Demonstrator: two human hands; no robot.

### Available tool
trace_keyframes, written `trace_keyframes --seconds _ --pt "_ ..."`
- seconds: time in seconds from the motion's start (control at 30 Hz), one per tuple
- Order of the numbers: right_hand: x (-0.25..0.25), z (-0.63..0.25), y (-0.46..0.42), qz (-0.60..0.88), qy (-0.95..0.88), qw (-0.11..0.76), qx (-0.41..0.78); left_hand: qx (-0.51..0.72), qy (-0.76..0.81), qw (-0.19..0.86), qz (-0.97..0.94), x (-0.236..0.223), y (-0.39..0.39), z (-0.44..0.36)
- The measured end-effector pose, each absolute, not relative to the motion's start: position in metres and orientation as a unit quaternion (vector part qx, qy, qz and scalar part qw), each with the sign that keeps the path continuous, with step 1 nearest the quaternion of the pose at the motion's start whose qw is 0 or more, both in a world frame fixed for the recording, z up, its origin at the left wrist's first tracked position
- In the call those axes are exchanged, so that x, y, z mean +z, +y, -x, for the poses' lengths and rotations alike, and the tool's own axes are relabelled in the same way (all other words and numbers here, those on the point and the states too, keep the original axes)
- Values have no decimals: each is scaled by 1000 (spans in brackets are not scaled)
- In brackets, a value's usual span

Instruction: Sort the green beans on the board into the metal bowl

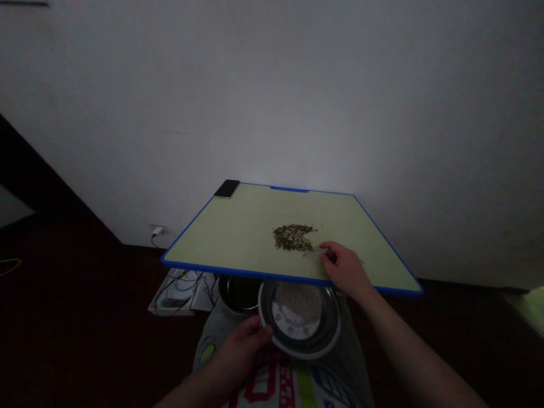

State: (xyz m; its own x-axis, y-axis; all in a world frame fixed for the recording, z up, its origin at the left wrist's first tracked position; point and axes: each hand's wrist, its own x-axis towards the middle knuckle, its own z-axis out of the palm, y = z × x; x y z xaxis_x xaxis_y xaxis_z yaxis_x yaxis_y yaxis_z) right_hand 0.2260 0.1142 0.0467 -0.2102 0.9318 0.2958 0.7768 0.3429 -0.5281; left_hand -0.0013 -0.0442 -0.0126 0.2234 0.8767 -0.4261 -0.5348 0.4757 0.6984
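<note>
Left hand holds 1 steel bowl; right hand sits beside 1 herb pile.

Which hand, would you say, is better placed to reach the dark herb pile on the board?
The right hand: it rests on the cutting board beside the pile, while the left hand holds the steel bowl below.

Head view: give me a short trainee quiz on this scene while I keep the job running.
1. Which hand holds the steel bowl?
2. True or false: the phone sits at the far left corner of the board.
3. What is the right hand nearer to: A, the phone, or B, the dark heap?

Key: 1 left hand; 2 true; 3 B.
</note>
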Motion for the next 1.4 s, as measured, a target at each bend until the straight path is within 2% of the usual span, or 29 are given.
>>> trace_keyframes --seconds 0.3,1.4 --pt "46 -225 121 575 -761 284 102 466 428 746 -208 -6 -43 -1" --pt "48 -212 136 525 -799 269 119 469 418 752 -199 -2 -43 -1"
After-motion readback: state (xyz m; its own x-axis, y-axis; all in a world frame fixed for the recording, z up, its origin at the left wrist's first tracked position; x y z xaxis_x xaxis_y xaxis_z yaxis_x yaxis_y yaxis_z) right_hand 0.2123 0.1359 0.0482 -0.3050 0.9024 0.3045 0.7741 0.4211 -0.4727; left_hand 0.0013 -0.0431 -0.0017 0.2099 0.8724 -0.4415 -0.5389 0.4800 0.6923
